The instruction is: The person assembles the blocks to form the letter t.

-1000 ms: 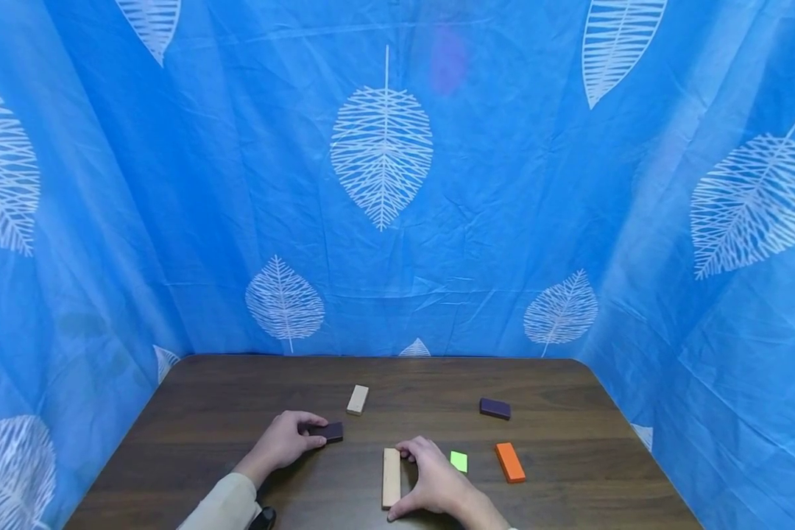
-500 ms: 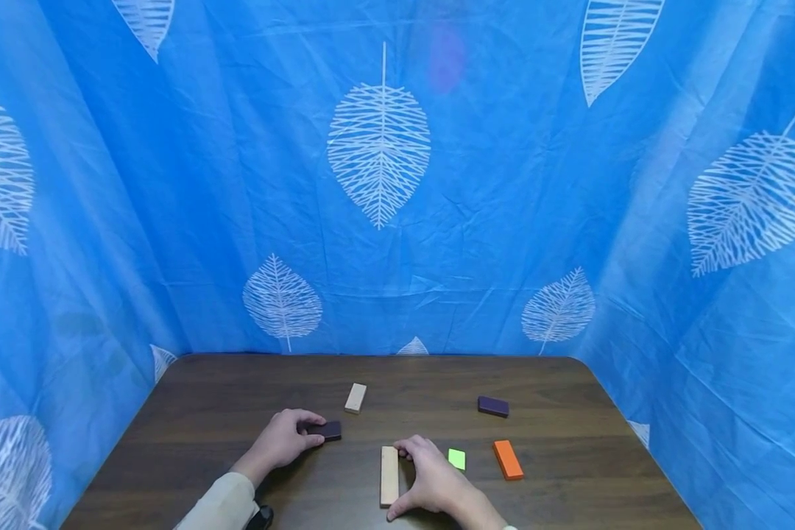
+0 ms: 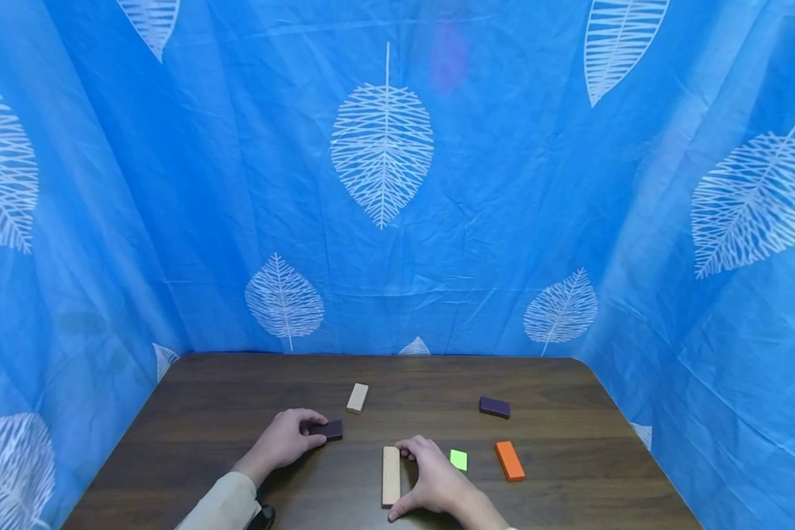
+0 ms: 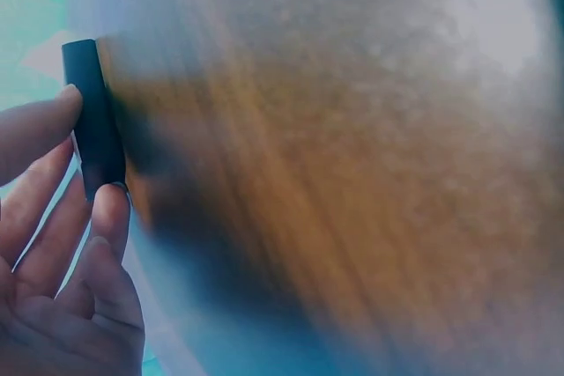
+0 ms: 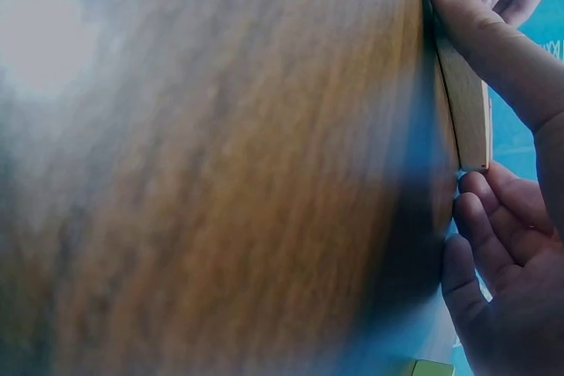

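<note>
At the left of the tabletop, my left hand (image 3: 283, 439) pinches a dark brown block (image 3: 333, 430) between thumb and fingers. The left wrist view shows the thumb pressed on one side of that dark block (image 4: 97, 121) and fingertips at its lower end. Near the table's front, my right hand (image 3: 433, 482) spans a long pale wooden block (image 3: 391, 478), thumb at its near end and fingers at its far end. In the right wrist view this wooden block (image 5: 467, 107) lies flat between thumb and fingers; its far end is partly hidden by the thumb.
A shorter pale block (image 3: 357, 398) lies farther back. On the right are a dark purple block (image 3: 495, 408), an orange block (image 3: 510, 461) and a light green square piece (image 3: 458, 460) beside my right hand. Blue leaf-print cloth (image 3: 477, 221) surrounds the brown table (image 3: 252, 379).
</note>
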{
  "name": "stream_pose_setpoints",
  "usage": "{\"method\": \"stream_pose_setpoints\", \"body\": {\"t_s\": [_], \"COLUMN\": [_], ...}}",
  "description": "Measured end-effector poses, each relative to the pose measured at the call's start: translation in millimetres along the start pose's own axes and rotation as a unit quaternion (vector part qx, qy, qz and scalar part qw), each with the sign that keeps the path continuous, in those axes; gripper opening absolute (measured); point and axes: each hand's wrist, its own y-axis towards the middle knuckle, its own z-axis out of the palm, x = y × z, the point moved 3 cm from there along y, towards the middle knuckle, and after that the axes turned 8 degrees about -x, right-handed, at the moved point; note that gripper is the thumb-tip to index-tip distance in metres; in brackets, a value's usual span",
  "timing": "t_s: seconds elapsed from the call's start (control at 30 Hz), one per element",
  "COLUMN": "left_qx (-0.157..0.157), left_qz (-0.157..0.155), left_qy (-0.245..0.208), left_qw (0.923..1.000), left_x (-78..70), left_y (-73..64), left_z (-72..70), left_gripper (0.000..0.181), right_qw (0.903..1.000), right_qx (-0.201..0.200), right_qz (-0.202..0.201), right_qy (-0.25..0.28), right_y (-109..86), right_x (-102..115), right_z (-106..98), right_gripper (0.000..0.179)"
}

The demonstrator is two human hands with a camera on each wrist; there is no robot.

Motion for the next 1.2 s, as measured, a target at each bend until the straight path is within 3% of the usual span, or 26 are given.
{"method": "stream_pose_setpoints", "body": {"t_s": [0.3, 0.53, 0.97, 1.2], "left_qx": [0.004, 0.001, -0.013, -0.031], "left_qz": [-0.008, 0.006, 0.024, 0.042], "left_qy": [-0.012, 0.016, 0.027, 0.017], "left_qw": [0.9999, 0.9999, 0.9993, 0.9985], "left_x": [-4.3, -3.6, -0.4, -9.1], "left_y": [1.3, 2.8, 0.1, 0.5], "left_z": [0.9, 2.2, 3.0, 1.4], "left_gripper": [0.033, 0.03, 0.026, 0.023], "right_qw": [1.0, 0.9999, 1.0, 0.9998], "right_qx": [-0.004, -0.003, -0.007, -0.016], "right_qz": [0.006, 0.011, 0.0, -0.009], "right_qy": [0.002, 0.002, 0.005, 0.001], "right_y": [-1.9, -3.0, -2.7, -2.5], "right_x": [-2.1, -2.7, -1.4, -3.2], "right_z": [-2.1, -1.8, 0.4, 0.1], "right_gripper": [0.092, 0.093, 0.092, 0.093]}}
